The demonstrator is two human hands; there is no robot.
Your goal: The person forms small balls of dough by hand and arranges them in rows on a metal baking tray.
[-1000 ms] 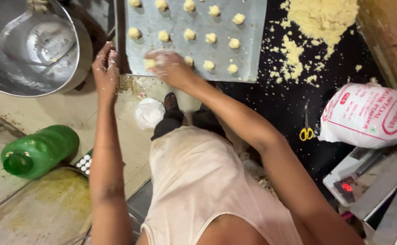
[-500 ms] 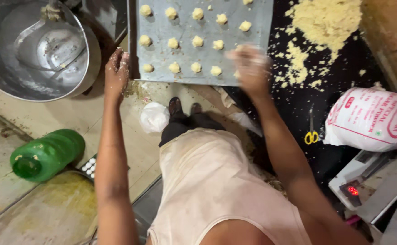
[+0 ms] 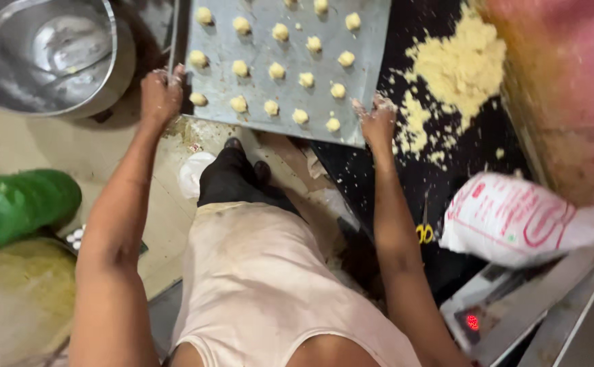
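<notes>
Hands at the tray (image 3: pixel 229 41): left hand (image 3: pixel 160 92) clenched on its near-left corner; right hand (image 3: pixel 377 121) grasping its near-right corner; keep it level so dough balls (image 3: pixel 275 70) stay put.

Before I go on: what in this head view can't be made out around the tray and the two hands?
- Metal tray: far end cut off by the top edge.
- Left hand, right hand: fingertips curl over the tray edges; grip underneath hidden.
- Steel bowl: cut by the frame's top-left.
- Scissors: small, blades indistinct.
</notes>
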